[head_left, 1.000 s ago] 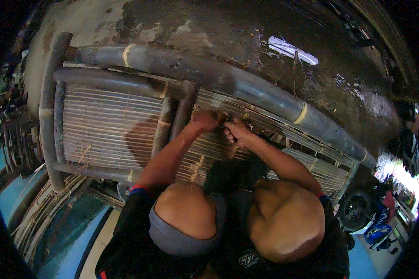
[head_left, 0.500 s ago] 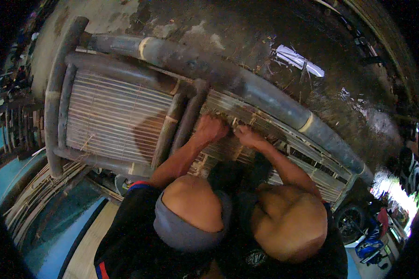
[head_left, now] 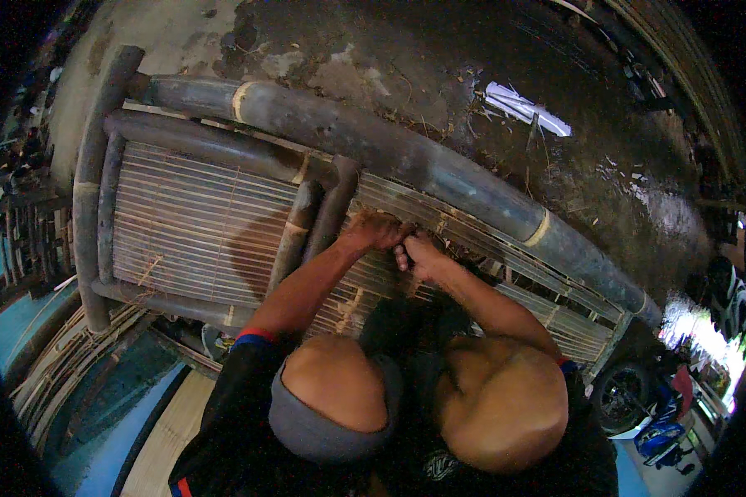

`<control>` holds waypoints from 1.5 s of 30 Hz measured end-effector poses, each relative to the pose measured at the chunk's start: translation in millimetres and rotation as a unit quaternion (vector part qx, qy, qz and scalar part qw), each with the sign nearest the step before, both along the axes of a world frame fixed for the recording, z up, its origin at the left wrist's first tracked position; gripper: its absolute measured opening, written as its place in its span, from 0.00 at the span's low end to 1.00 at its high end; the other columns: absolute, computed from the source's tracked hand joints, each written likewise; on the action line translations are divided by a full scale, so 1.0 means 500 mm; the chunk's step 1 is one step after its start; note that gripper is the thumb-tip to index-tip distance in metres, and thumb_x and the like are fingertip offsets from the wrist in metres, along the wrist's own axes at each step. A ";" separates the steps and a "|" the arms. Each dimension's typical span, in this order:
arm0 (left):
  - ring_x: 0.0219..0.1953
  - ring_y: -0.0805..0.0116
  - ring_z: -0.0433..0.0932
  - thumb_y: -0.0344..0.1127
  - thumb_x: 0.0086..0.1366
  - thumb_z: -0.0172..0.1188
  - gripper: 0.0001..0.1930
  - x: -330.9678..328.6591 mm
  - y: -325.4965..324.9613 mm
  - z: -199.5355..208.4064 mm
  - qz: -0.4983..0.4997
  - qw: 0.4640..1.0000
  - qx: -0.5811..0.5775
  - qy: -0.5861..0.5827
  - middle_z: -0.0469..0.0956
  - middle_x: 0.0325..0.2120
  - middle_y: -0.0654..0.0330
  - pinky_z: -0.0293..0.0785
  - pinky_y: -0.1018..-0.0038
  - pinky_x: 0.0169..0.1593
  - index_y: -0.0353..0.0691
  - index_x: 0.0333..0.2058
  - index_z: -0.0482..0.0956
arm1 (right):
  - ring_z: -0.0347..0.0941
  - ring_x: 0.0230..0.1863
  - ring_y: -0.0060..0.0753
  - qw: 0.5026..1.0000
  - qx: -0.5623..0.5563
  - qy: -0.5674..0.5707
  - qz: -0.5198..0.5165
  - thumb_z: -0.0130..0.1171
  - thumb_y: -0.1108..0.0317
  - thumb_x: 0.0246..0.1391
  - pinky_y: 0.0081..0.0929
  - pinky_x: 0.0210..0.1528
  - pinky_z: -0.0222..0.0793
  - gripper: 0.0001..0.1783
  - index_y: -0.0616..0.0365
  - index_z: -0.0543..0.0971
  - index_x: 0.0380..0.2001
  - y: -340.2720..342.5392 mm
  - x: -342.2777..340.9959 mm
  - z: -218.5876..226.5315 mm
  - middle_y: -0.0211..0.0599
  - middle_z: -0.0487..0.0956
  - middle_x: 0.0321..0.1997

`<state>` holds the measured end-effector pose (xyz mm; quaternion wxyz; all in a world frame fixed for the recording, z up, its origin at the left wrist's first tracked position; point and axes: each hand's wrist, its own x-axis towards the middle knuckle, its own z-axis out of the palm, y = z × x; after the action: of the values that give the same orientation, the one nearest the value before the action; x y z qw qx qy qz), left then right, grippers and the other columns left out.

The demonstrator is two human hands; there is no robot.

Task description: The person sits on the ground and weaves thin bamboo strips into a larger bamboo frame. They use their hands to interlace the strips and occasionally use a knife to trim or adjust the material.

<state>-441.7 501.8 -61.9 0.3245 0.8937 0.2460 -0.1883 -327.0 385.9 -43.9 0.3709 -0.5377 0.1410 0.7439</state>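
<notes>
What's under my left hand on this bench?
Slats show around your left hand. The patch directly beneath is covered by the hand, so I can't tell what's there.

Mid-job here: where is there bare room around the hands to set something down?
Mostly bare: the slatted panel left of the left hand, framed by bamboo poles, with loose strands low down. Floor beyond the long pole, left of the white piece, looks open. Crowded: where left and right hand meet.
</notes>
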 end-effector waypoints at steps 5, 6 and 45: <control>0.58 0.52 0.69 0.55 0.71 0.37 0.25 -0.099 0.024 -0.133 0.012 0.999 -0.005 0.048 0.72 0.56 0.55 0.62 0.51 0.62 0.50 0.57 0.70 | 0.61 0.18 0.28 1.000 -0.022 0.007 -0.020 0.41 0.56 0.66 0.31 0.18 0.58 0.12 0.47 0.69 0.33 0.073 -0.086 0.055 0.29 0.67 0.21; 0.60 0.53 0.68 0.54 0.71 0.38 0.25 -0.072 0.034 -0.137 0.012 0.999 -0.015 0.040 0.70 0.58 0.56 0.61 0.52 0.63 0.51 0.60 0.68 | 0.63 0.20 0.30 1.000 0.006 0.003 -0.007 0.40 0.51 0.67 0.32 0.18 0.59 0.15 0.47 0.70 0.35 0.061 -0.066 0.015 0.30 0.69 0.22; 0.56 0.55 0.69 0.45 0.58 0.57 0.16 -0.127 -0.046 0.093 0.217 0.934 -0.124 -0.254 0.78 0.46 0.56 0.52 0.52 0.63 0.46 0.41 0.83 | 0.75 0.26 0.26 0.924 0.161 -0.278 0.205 0.54 0.63 0.62 0.23 0.27 0.70 0.15 0.60 0.75 0.48 -0.055 -0.023 0.038 0.32 0.77 0.27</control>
<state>-505.2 478.8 -15.2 0.5178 0.7890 0.3179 0.0911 -338.7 358.2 -25.0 0.3161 -0.6733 -0.2030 0.6368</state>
